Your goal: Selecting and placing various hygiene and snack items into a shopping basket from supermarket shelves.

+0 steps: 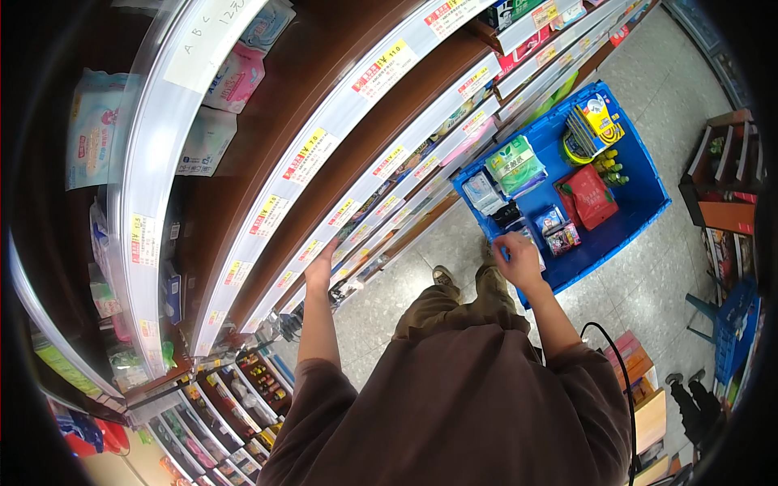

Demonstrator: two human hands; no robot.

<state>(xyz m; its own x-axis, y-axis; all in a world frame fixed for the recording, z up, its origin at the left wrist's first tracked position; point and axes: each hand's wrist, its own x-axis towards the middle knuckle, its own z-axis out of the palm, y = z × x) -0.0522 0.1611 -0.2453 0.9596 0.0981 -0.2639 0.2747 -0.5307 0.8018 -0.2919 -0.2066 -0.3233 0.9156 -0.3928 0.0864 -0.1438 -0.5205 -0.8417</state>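
Note:
My left hand (pixel 320 267) is at the front edge of a shop shelf (pixel 358 212); its fingers are partly hidden, so its grip is unclear. My right hand (pixel 518 260) hovers over the near left corner of a blue plastic crate (pixel 632 234), fingers curled; whether it holds anything cannot be told. In the crate lie a green pack (pixel 515 166), a white and blue pack (pixel 483 192), red packs (pixel 589 197), yellow boxed goods (pixel 597 124), small bottles with yellow-green contents (pixel 611 167) and small colourful packs (pixel 562 237).
Curved-looking shelves with price labels fill the left, holding soft packs such as a pink one (pixel 236 79). Further shelving (pixel 225 407) stands lower left. At the right are a display rack (pixel 720 176), a blue stool (pixel 729 331), cartons (pixel 647 413) and another person's legs (pixel 693 404).

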